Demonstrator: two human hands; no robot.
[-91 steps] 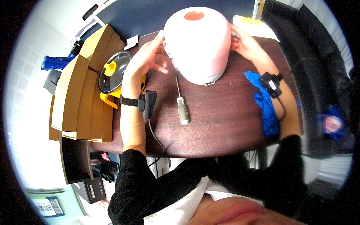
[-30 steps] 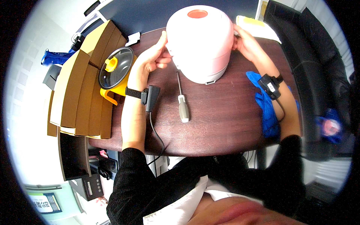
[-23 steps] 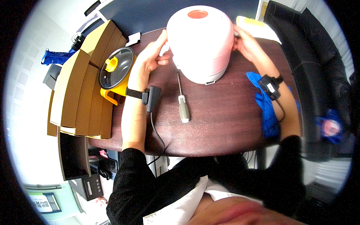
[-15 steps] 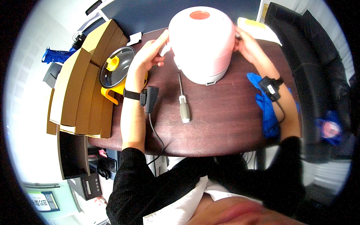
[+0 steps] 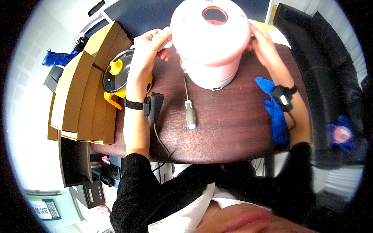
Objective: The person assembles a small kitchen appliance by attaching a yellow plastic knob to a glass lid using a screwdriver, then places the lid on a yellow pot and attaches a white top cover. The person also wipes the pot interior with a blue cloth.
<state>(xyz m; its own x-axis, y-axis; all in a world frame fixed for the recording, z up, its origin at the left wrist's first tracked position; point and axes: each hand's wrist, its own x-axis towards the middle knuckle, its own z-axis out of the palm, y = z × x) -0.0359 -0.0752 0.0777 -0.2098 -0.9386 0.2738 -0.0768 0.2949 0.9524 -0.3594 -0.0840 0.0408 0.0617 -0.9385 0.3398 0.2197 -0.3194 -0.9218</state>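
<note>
Pink cooker [image 5: 211, 40] now higher, upside-down.

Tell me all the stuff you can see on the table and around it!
Pink cooker pot: one, pink and round with a hole on top, far middle of the table.
Screwdriver: one, grey handle, lying on the table in front of the pot.
Glass lid: one, dark with a yellow knob, on a yellow pot at the left.
Cardboard boxes: several, brown, stacked at the left edge.
Blue cloth: one, blue, on the table under the right forearm.
Table: one, dark brown wood.
Black chair: one, at the right.
Left hand: on the pot's left side.
Right hand: on the pot's right side.
</note>
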